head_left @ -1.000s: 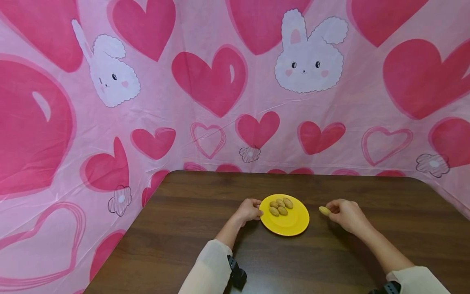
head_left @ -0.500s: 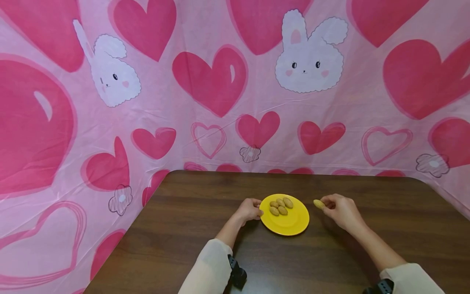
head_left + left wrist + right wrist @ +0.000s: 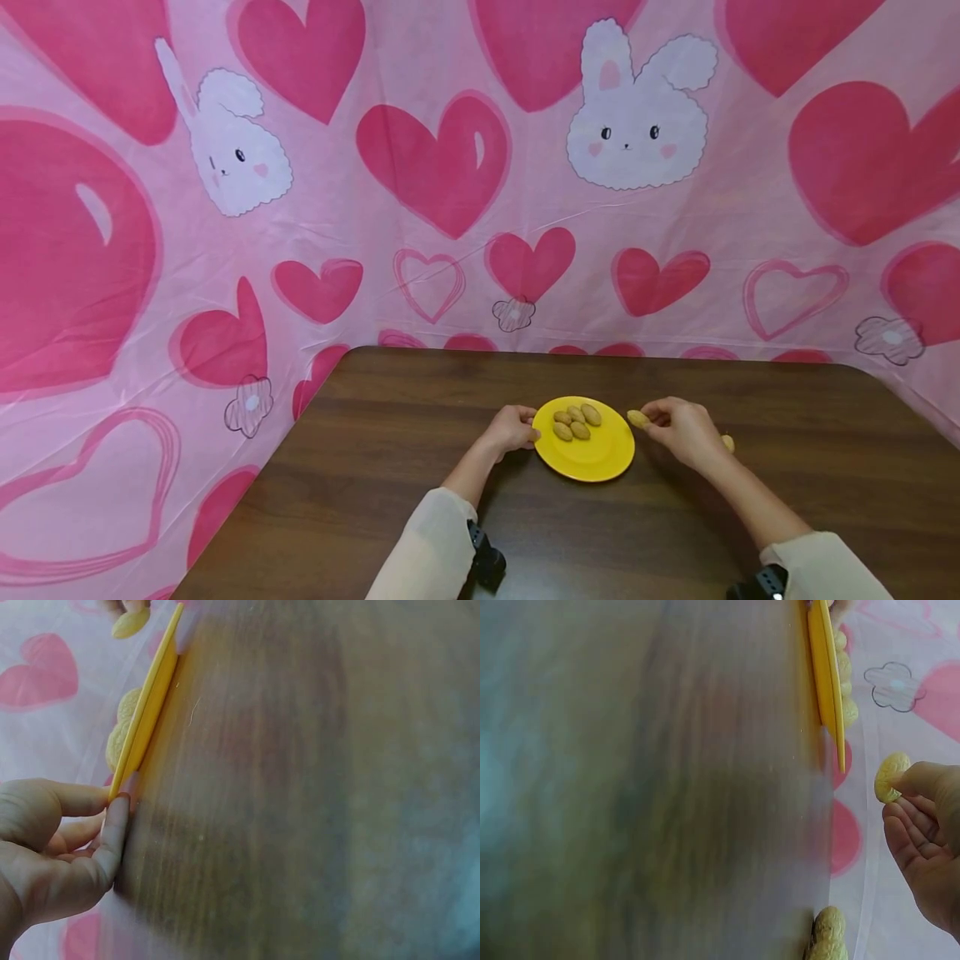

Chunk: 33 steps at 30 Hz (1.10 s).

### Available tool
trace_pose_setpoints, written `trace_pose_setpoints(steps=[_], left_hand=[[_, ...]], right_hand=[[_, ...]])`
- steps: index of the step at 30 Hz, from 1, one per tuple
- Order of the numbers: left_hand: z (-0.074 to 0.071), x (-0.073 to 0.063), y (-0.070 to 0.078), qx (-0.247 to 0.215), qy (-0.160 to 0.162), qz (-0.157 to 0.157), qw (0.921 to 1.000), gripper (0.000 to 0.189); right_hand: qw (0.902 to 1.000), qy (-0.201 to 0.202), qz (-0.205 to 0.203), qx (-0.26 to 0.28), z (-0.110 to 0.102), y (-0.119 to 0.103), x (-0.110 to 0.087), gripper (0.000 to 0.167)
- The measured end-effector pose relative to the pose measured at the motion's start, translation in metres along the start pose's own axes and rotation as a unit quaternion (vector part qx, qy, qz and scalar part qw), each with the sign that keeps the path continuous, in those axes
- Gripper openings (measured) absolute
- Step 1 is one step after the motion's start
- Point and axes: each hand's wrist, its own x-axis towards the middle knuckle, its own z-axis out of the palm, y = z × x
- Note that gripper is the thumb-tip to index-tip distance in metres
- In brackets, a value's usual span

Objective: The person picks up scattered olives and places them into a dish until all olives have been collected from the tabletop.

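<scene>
My left hand (image 3: 510, 430) pinches the near-left rim of a yellow plate (image 3: 592, 461) between thumb and fingers. Several tan, oval peanuts (image 3: 579, 430) with rough shells lie grouped on the upper left part of the plate. My right hand (image 3: 686, 429) holds a single peanut (image 3: 892, 777) between thumb and fingertips, just off the plate's right rim and raised over the table. In the right wrist view the other fingers are curled loosely below it. Another peanut (image 3: 829, 934) lies on the table, partly covered by my right wrist in the head view.
The dark brown wooden table (image 3: 420, 392) reaches back to a pink cloth (image 3: 540, 200) printed with hearts and rabbits. A black camera (image 3: 489, 562) sits on the left wrist and another camera (image 3: 759, 582) on the right.
My right hand has carried its peanut left, right up to the plate's edge, and the peanut on the table has come into sight behind the wrist. Left hand and plate stay put.
</scene>
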Motion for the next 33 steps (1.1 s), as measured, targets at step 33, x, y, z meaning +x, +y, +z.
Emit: trace_pose_setpoints(steps=[33], left_hand=[[0.000, -0.001, 0.002, -0.010, 0.000, 0.004, 0.9999, 0.033]], right_hand=[[0.9938, -0.111, -0.007, 0.007, 0.024, -0.021, 0.024, 0.010]])
